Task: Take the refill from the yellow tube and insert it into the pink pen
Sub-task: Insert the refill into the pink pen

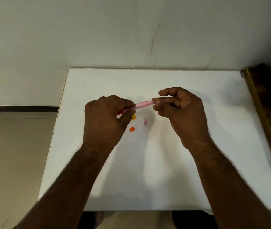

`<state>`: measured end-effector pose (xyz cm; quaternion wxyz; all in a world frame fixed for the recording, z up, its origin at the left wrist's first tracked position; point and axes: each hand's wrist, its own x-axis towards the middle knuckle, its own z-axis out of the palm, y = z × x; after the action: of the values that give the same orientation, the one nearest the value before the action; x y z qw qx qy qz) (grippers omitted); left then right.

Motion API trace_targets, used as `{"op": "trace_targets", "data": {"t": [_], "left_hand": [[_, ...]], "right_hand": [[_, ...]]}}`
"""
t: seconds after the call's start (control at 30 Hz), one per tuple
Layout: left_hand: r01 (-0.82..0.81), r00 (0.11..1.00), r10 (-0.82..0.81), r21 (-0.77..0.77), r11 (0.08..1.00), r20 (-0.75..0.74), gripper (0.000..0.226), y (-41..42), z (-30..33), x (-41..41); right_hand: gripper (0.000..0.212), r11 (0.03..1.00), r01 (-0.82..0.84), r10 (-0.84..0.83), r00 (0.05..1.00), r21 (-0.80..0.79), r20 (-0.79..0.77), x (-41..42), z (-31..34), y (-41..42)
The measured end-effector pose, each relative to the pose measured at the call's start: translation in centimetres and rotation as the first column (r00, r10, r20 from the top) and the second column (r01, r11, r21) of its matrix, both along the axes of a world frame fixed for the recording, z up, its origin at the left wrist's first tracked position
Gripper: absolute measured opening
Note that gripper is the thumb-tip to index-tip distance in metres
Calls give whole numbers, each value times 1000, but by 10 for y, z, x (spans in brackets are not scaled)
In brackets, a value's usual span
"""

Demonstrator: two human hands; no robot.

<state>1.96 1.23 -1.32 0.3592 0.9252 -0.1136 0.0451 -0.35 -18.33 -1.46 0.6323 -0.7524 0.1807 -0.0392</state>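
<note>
Above white table [197, 162]: translucent pink pen [143, 104], near level; left hand [105, 119], right hand [179, 109] fingers clamped on ends.

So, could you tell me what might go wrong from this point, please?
1. The pink pen is held in mid-air between the left hand and right hand; a slip could drop it.
2. The small pink piece and two orange pieces lie loose on the white table under the hands, so a wrist could knock them away.
</note>
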Motion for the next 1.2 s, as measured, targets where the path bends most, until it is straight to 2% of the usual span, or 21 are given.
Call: {"op": "trace_targets", "data": {"t": [0.13,0.2,0.27,0.4,0.47,0.63,0.7,0.77,0.83,0.87,0.9,0.93,0.97,1.07,1.2], "left_hand": [[-41,999,40,-45,998,-20,17,-1,4,1],[-54,998,52,-58,997,-39,17,-2,4,1],[-68,996,63,-77,995,-59,18,-1,3,1],[-73,995,67,-77,994,-75,19,0,3,1],[-73,995,66,-82,994,-79,20,-2,3,0],[-72,994,65,-90,993,-88,21,-1,4,-2],[-72,994,65,-92,993,-86,20,-1,4,-1],[-74,994,66,-94,993,-87,20,-1,4,-1],[-75,994,66,-99,992,-87,19,-1,4,-1],[-76,994,67,-101,992,-88,18,-1,5,-2],[-77,994,68,-102,992,-89,18,-1,5,-2],[-77,994,68,-104,992,-88,18,-1,5,-2],[-77,994,68,-104,992,-87,18,-1,5,-2],[-70,994,61,-99,993,-86,18,-1,5,-3],[-62,995,54,-97,993,-81,17,-3,5,-5]], "right_hand": [[19,1000,11,-11,1000,26,-20,1,-3,5],[16,985,0,-5,1000,-173,-28,1,-10,8],[15,903,-93,65,995,-419,-81,-2,-14,13],[24,694,-332,220,943,-639,-251,-9,-17,28],[23,609,-359,237,933,-708,-269,-10,-19,32],[20,576,-347,232,938,-740,-258,-9,-20,32],[22,661,-302,207,953,-687,-219,-8,-20,27],[19,805,-187,123,981,-563,-149,-4,-19,21],[13,968,-11,-7,997,-249,-73,-1,-15,13],[12,997,78,-79,995,-26,-61,0,-10,11],[12,973,141,-129,989,186,-72,1,-4,9],[12,925,175,-155,984,337,-86,1,0,6],[11,889,189,-164,982,418,-97,1,3,4],[11,865,182,-160,983,467,-87,0,4,3],[14,916,170,-161,985,362,-54,0,1,6]]}}
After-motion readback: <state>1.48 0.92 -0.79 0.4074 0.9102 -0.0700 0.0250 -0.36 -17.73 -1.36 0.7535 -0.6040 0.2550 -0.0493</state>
